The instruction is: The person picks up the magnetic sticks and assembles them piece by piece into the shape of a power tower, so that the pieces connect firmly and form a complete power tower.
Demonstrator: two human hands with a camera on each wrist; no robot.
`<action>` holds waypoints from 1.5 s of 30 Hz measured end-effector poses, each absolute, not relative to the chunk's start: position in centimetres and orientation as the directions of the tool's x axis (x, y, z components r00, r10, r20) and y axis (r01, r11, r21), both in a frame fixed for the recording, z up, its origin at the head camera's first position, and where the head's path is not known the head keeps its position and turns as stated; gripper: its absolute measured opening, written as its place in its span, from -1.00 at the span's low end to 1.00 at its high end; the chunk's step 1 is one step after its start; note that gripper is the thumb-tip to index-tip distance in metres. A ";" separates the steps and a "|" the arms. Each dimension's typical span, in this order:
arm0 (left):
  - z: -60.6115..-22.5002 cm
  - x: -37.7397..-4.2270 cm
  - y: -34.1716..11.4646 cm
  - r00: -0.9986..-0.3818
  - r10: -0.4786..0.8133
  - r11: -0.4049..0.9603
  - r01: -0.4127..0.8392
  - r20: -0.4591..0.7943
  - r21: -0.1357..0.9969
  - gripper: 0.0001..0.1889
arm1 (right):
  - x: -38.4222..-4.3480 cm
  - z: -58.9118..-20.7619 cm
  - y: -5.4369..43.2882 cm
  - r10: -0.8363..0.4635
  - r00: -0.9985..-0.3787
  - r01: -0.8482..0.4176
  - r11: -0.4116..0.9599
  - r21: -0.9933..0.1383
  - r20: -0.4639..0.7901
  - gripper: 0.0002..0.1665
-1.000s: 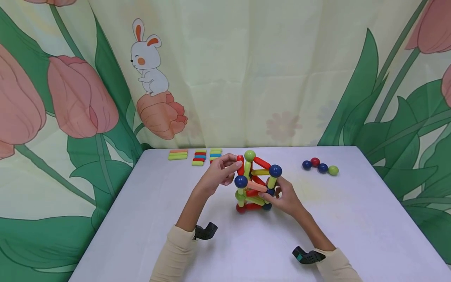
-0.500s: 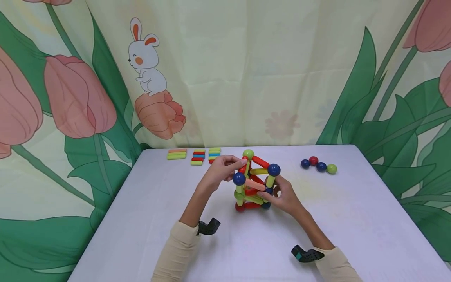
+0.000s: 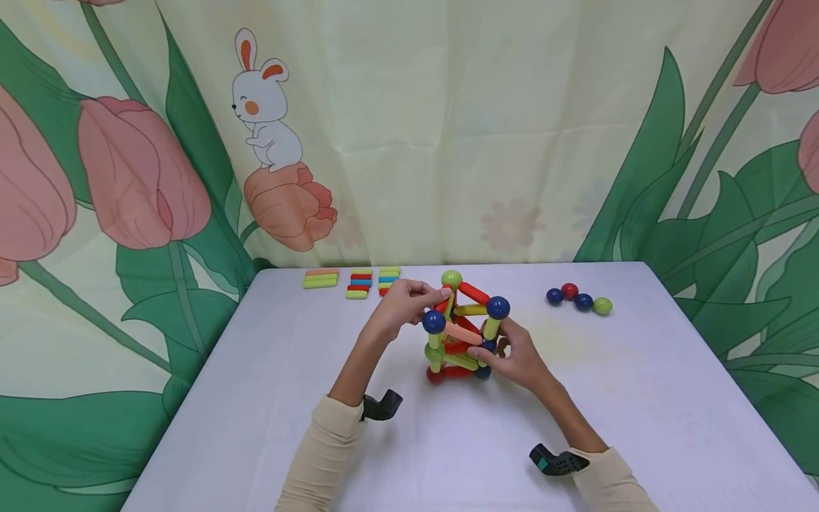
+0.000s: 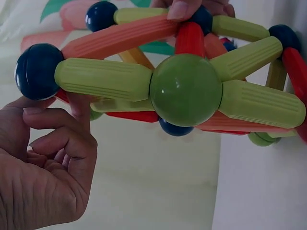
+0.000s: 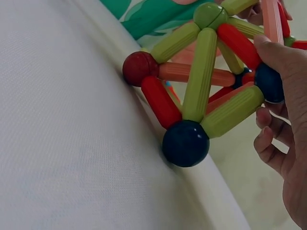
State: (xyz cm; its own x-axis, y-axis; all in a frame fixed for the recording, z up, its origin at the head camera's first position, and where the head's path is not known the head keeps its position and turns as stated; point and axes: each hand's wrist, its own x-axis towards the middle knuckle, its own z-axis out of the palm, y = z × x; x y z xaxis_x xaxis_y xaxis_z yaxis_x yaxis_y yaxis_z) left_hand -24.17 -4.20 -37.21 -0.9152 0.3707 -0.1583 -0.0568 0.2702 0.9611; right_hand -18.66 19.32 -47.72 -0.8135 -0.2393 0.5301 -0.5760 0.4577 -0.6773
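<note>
A tower of magnetic rods and balls (image 3: 461, 333) stands mid-table, with red, green, yellow and salmon rods joined by blue, green and red balls. My left hand (image 3: 404, 307) pinches a red magnetic rod (image 3: 441, 306) at the tower's top left, between the green top ball (image 3: 451, 279) and a blue ball (image 3: 434, 322). In the left wrist view, the left hand's fingers (image 4: 72, 139) lie beside that blue ball. My right hand (image 3: 515, 359) grips the tower's right side at a middle blue ball (image 5: 270, 82), its thumb in front; part of that ball is hidden.
Behind the left hand lie short rods (image 3: 360, 282) in rows, partly covered by the hand, and longer rods (image 3: 320, 278) farther left. Several loose balls (image 3: 583, 302) sit at the back right. A printed curtain (image 3: 397, 142) hangs behind the table (image 3: 256, 398).
The red rod, upright in the left fingers before, has tipped down into line between the green and blue balls. The left hand moved slightly right; the right hand keeps its hold.
</note>
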 end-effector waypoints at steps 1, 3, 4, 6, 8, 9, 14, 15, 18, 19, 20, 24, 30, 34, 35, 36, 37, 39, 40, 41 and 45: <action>-37.1 -24.2 -4.2 -0.918 0.364 0.277 -0.055 -0.157 0.959 -0.64 | -18.4 -47.2 19.2 -0.244 -0.807 -0.586 0.453 -0.673 0.538 -0.48; -37.0 -24.2 -4.1 -0.925 0.349 0.292 -0.047 -0.152 0.955 -0.63 | -17.9 -46.3 19.1 -0.254 -0.789 -0.610 0.440 -0.659 0.560 -0.52; -37.0 -24.2 -4.1 -0.928 0.341 0.302 -0.040 -0.147 0.952 -0.62 | -17.6 -45.9 19.0 -0.258 -0.780 -0.621 0.434 -0.653 0.570 -0.54; -36.9 -24.3 -4.1 -0.936 0.325 0.309 -0.028 -0.133 0.951 -0.62 | -17.1 -45.1 18.9 -0.266 -0.762 -0.643 0.425 -0.637 0.591 -0.57; -37.0 -24.3 -4.4 -0.945 0.307 0.297 -0.016 -0.111 0.955 -0.62 | -16.8 -44.6 18.8 -0.270 -0.745 -0.661 0.419 -0.622 0.610 -0.60; -37.0 -24.4 -4.6 -0.949 0.297 0.286 -0.013 -0.101 0.958 -0.62 | -16.7 -44.5 18.8 -0.266 -0.742 -0.664 0.417 -0.621 0.615 -0.60; -38.2 -25.7 -6.8 -0.975 0.219 0.280 0.030 -0.033 0.960 -0.64 | -16.6 -44.2 19.0 -0.207 -0.722 -0.679 0.390 -0.621 0.660 -0.54; -38.7 -26.2 -7.4 -0.980 0.196 0.298 0.039 -0.021 0.954 -0.65 | -16.7 -44.2 19.1 -0.191 -0.715 -0.686 0.381 -0.621 0.673 -0.51; -40.6 -28.0 -9.7 -0.994 0.108 0.389 0.044 0.001 0.920 -0.70 | -16.8 -43.9 19.2 -0.149 -0.697 -0.699 0.356 -0.620 0.701 -0.40; -41.4 -28.7 -10.5 -0.997 0.078 0.414 0.039 0.007 0.909 -0.72 | -16.8 -43.8 19.2 -0.136 -0.692 -0.703 0.350 -0.619 0.709 -0.37; -42.3 -29.3 -11.3 -0.999 0.050 0.441 0.033 0.012 0.897 -0.74 | -16.8 -43.6 19.2 -0.124 -0.682 -0.711 0.342 -0.614 0.721 -0.34; -45.7 -31.3 -14.0 -0.998 -0.050 0.548 0.011 0.046 0.836 -0.81 | -16.8 -43.1 19.1 -0.087 -0.649 -0.737 0.320 -0.596 0.756 -0.35; -49.0 -32.8 -16.4 -0.999 -0.043 0.738 -0.031 0.002 0.674 -0.58 | -16.6 -42.3 18.6 -0.068 -0.600 -0.773 0.306 -0.556 0.797 -0.44; -49.6 -33.4 -16.8 -1.000 0.015 0.797 0.019 0.011 0.604 -0.56 | -16.6 -42.0 18.4 -0.034 -0.580 -0.783 0.299 -0.546 0.814 -0.47; -49.7 -33.5 -16.8 -1.000 0.023 0.798 0.027 0.015 0.601 -0.59 | -16.6 -42.0 18.3 -0.025 -0.576 -0.785 0.297 -0.544 0.817 -0.47; -49.7 -33.6 -16.7 -0.999 0.029 0.799 0.034 0.018 0.601 -0.63 | -16.6 -42.0 18.3 -0.017 -0.575 -0.785 0.295 -0.545 0.818 -0.47; -49.7 -33.6 -16.7 -0.999 0.036 0.801 0.041 0.021 0.598 -0.67 | -16.6 -41.9 18.2 -0.010 -0.573 -0.784 0.295 -0.546 0.819 -0.47; -49.6 -33.6 -16.6 -0.998 0.048 0.812 0.055 0.027 0.582 -0.74 | -16.6 -41.9 18.2 -0.001 -0.571 -0.785 0.291 -0.547 0.821 -0.49; -49.6 -33.6 -16.5 -0.998 0.054 0.826 0.060 0.027 0.560 -0.75 | -16.6 -41.9 18.1 0.000 -0.570 -0.786 0.289 -0.546 0.822 -0.49; -49.5 -33.5 -16.5 -0.998 0.064 0.840 0.068 0.026 0.538 -0.76 | -16.6 -41.9 18.1 0.002 -0.569 -0.788 0.287 -0.545 0.822 -0.50; -49.0 -33.0 -16.4 -0.994 0.107 0.858 0.094 0.002 0.506 -0.74 | -16.6 -42.0 18.0 0.006 -0.565 -0.793 0.271 -0.546 0.825 -0.54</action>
